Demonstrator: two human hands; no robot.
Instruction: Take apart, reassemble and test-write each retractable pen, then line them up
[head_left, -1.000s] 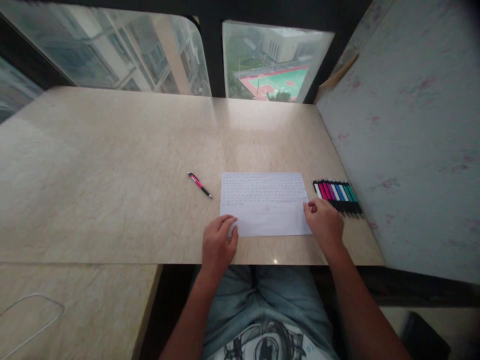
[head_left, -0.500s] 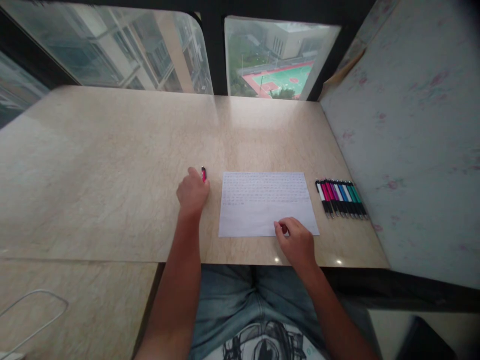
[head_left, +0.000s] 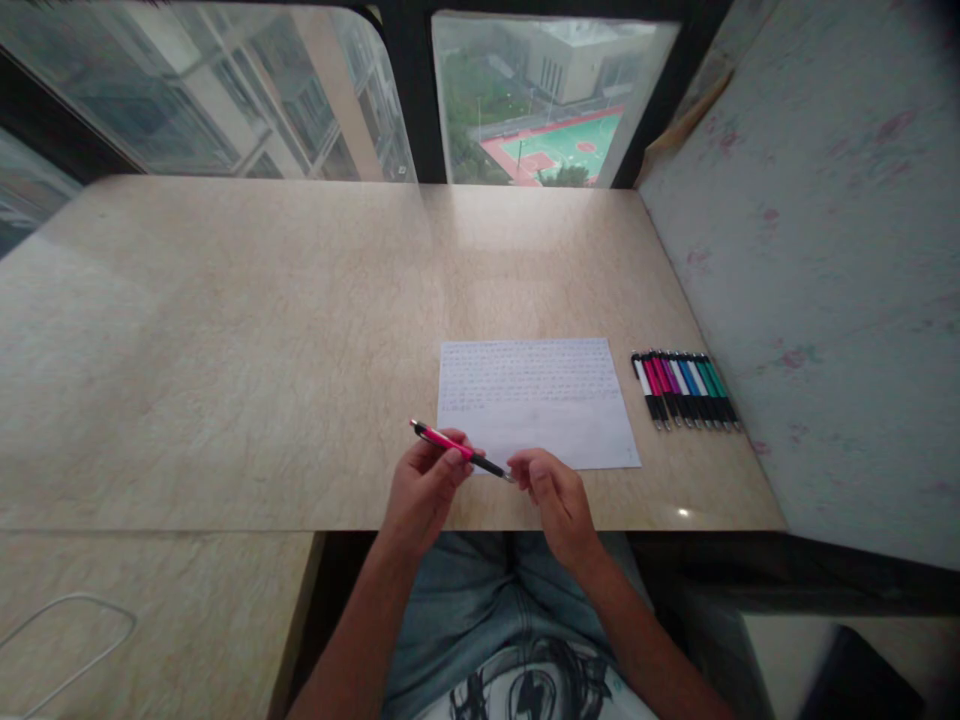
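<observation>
My left hand (head_left: 426, 490) pinches a ballpoint pen (head_left: 450, 445) between thumb and fingers, above the lower left corner of a sheet of paper (head_left: 555, 430). The pen has a pink barrel, a black grip and a silver tip, which slants down to the right toward my other hand. Close by that tip is my right hand (head_left: 556, 500), its fingers loosely curled and nothing visible in them. Whether its fingertips touch the pen tip I cannot tell. Handwritten lines cover the upper half of the sheet; the lower half is blank.
A row of pens (head_left: 684, 390) in white, pink, purple, blue and green lies right of the paper, near the papered wall (head_left: 840, 300). Windows stand behind the stone-patterned tabletop (head_left: 262, 350). A pale cable (head_left: 90, 600) loops on the lower left surface.
My left hand has picked up the pink pen from the tabletop left of the paper and brought it toward my body. My right hand has shifted slightly left and closer to me.
</observation>
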